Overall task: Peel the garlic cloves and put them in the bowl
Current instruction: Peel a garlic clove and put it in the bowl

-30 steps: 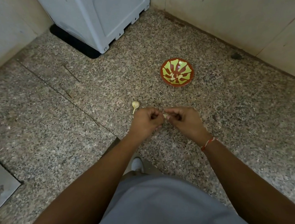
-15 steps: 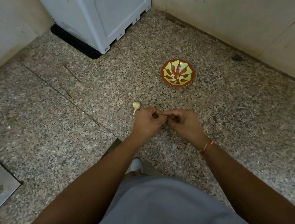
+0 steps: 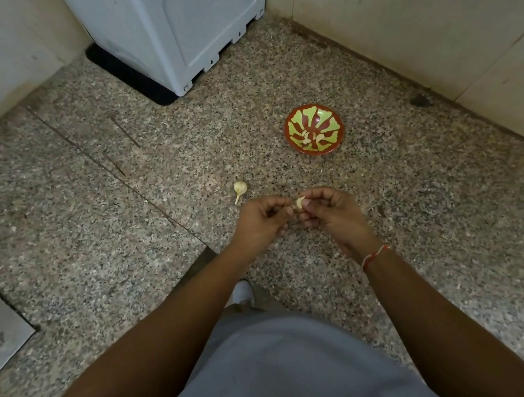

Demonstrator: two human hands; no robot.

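Both grips are closed on one garlic clove [image 3: 300,202] at frame centre: left hand [image 3: 261,219] pinches its left end with curled fingers, right hand [image 3: 332,211] pinches the right end, thumb and forefinger curled round it. Hands nearly touching, held above the floor [image 3: 93,217], not resting on it.

Progress, largest item first:
- Floor: speckled stone, fills most of the frame. No desk involved, all work is over the floor.
- Bowl [image 3: 326,119]: red with green pattern, right of centre in the upper half, well apart from the hands. Several pale cloves [image 3: 311,138] sit at its bottom, they look peeled, count unclear. Judged: that part is done.
- Garlic bulb [image 3: 240,188]: small, whitish, short stalk pointing down-left, on the floor just up-left of the left hand. Cannot tell how many cloves remain in it. Judged: still to be broken up and peeled.
- Clove in hand: pale cream, curved, only a sliver visible between the fingertips. Cannot tell if skin is on, partly off, or fully off. Judged: peel step in progress, drop into bowl not yet done.

Overall guess: midway. Some cloves in, one in hand, bulb remainder pending.

Loose skin scraps on the floor: not distinguishable against the speckle.
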